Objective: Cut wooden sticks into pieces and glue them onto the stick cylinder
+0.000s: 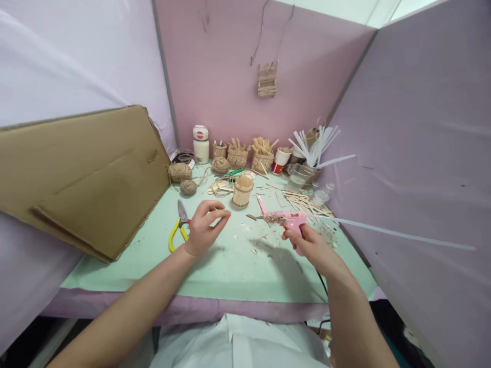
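Observation:
My right hand [307,241] is wrapped around the handle of a pink hot glue gun [294,220], its nozzle pointing left above the table. A long translucent glue stick [399,235] sticks out of the gun's back, far to the right. My left hand [209,227] hovers left of the nozzle, thumb and fingers drawn together in a pinch; whatever is between the fingertips is too small to make out. Behind and between both hands stands a small round wooden-stick cup [242,193] with twine bands. Yellow-handled cutters [178,227] lie just left of my left hand.
Twine balls [180,173] and a large cardboard sheet [95,179] are at left. Along the back stand a white bottle [201,148], stick-filled cups [263,157] and glue sticks [320,143]. Loose wooden sticks [307,202] litter the right. The gun's cord [322,282] hangs over the front edge.

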`<move>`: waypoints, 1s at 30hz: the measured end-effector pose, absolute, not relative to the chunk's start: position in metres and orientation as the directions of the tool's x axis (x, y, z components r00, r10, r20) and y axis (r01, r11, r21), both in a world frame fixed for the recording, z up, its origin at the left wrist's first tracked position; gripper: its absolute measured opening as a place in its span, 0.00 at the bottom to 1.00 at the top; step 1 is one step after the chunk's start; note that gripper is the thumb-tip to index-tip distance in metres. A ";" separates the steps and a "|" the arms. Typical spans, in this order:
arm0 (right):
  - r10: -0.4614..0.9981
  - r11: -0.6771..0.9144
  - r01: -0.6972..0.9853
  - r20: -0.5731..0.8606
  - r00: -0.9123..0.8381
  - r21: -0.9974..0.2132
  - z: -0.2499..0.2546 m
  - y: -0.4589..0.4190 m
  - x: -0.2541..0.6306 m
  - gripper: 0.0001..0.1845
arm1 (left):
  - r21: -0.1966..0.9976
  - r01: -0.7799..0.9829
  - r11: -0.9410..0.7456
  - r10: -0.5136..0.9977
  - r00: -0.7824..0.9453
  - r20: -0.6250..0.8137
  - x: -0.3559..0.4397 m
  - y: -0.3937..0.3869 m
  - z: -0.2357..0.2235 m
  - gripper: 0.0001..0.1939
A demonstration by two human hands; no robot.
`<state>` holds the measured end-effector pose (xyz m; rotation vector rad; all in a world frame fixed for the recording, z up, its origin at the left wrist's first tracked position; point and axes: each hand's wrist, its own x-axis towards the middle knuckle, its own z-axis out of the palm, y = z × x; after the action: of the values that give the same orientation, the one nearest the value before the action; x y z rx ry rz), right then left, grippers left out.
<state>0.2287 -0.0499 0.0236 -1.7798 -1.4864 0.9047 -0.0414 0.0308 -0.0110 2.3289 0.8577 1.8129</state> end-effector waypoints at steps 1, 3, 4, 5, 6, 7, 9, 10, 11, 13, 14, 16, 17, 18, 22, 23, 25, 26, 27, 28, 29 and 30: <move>0.982 -0.175 0.498 -0.113 0.152 -0.849 0.018 -0.042 0.231 0.17 | 0.488 0.352 -0.799 0.543 0.073 0.837 -0.040 0.033 -0.009 0.05; 0.966 -0.216 0.377 -0.142 0.215 -0.901 0.005 -0.025 0.237 0.17 | 0.690 0.252 -0.679 0.703 -0.051 0.710 -0.037 0.037 -0.005 0.03; 0.955 -0.235 0.337 -0.152 0.254 -0.912 -0.002 -0.016 0.240 0.16 | 0.780 0.190 -0.597 0.780 -0.092 0.619 -0.035 0.040 -0.004 0.05; 0.946 -0.247 0.332 -0.154 0.284 -0.910 -0.008 -0.008 0.242 0.16 | 0.857 0.126 -0.499 0.852 -0.112 0.512 -0.034 0.043 -0.003 0.06; 0.939 -0.258 0.334 -0.155 0.307 -0.907 -0.013 0.000 0.245 0.16 | 0.918 0.064 -0.392 0.910 -0.120 0.397 -0.032 0.047 -0.003 0.08; 0.933 -0.270 0.342 -0.157 0.323 -0.900 -0.017 0.008 0.247 0.16 | 0.960 0.002 -0.279 0.954 -0.110 0.278 -0.029 0.051 -0.002 0.09; 0.926 -0.287 0.374 -0.156 0.343 -0.882 -0.022 0.019 0.251 0.15 | 0.988 -0.127 -0.085 0.995 -0.059 0.078 -0.023 0.060 -0.002 0.12; 0.924 -0.294 0.395 -0.153 0.351 -0.871 -0.023 0.022 0.253 0.15 | 0.985 -0.171 -0.033 0.999 -0.042 0.026 -0.019 0.065 -0.002 0.13; 0.922 -0.300 0.419 -0.147 0.359 -0.857 -0.023 0.024 0.255 0.14 | 0.979 -0.203 -0.001 0.999 -0.037 -0.007 -0.015 0.069 -0.002 0.13; 0.919 -0.308 0.480 -0.127 0.373 -0.821 -0.022 0.025 0.258 0.14 | 0.956 -0.289 0.048 0.998 -0.036 -0.061 -0.008 0.076 -0.003 0.14; 0.919 -0.311 0.516 -0.113 0.378 -0.798 -0.021 0.023 0.259 0.14 | 0.943 -0.325 0.073 0.995 -0.034 -0.089 -0.005 0.079 -0.005 0.15; 0.922 -0.310 0.595 -0.081 0.379 -0.742 -0.017 0.017 0.262 0.14 | 0.930 -0.355 0.094 0.993 -0.033 -0.114 -0.001 0.082 -0.009 0.16; 0.924 -0.306 0.635 -0.061 0.377 -0.709 -0.015 0.013 0.263 0.14 | 0.926 -0.362 0.102 0.992 -0.034 -0.122 -0.001 0.083 -0.012 0.17; 0.926 -0.301 0.671 -0.039 0.376 -0.677 -0.012 0.009 0.263 0.14 | 0.924 -0.367 0.106 0.991 -0.036 -0.129 0.000 0.084 -0.015 0.17; 0.933 -0.240 0.773 0.080 0.350 -0.587 0.000 0.007 0.248 0.09 | 0.914 -0.389 0.118 0.988 -0.043 -0.146 -0.003 0.087 -0.025 0.17; 0.939 -0.198 0.792 0.122 0.323 -0.577 0.001 0.013 0.240 0.11 | 0.912 -0.393 0.117 0.989 -0.042 -0.145 -0.003 0.087 -0.026 0.17; 0.951 -0.019 0.835 0.247 0.184 -0.550 0.001 0.031 0.219 0.24 | 0.910 -0.401 0.109 0.990 -0.040 -0.137 -0.003 0.089 -0.027 0.17; 0.954 0.053 0.824 0.271 0.124 -0.564 -0.001 0.043 0.207 0.32 | 0.910 -0.402 0.103 0.991 -0.038 -0.129 -0.003 0.089 -0.027 0.17; 0.959 0.105 0.800 0.272 0.076 -0.591 -0.005 0.056 0.196 0.38 | 0.910 -0.403 0.096 0.992 -0.037 -0.121 -0.003 0.089 -0.027 0.17; 0.963 0.120 0.789 0.263 0.055 -0.602 -0.009 0.069 0.185 0.42 | 0.911 -0.404 0.088 0.993 -0.037 -0.112 -0.003 0.089 -0.027 0.17; 0.967 0.124 0.782 0.253 0.044 -0.611 -0.014 0.081 0.175 0.44 | 0.911 -0.404 0.080 0.994 -0.036 -0.103 -0.004 0.090 -0.027 0.17; 0.969 0.123 0.775 0.242 0.040 -0.620 -0.018 0.092 0.167 0.46 | 0.912 -0.404 0.073 0.995 -0.037 -0.096 -0.004 0.090 -0.027 0.17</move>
<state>0.1673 0.0924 -0.0184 -1.6930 -1.7747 0.3950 -0.0041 0.0900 -0.0271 0.8126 0.9780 1.3541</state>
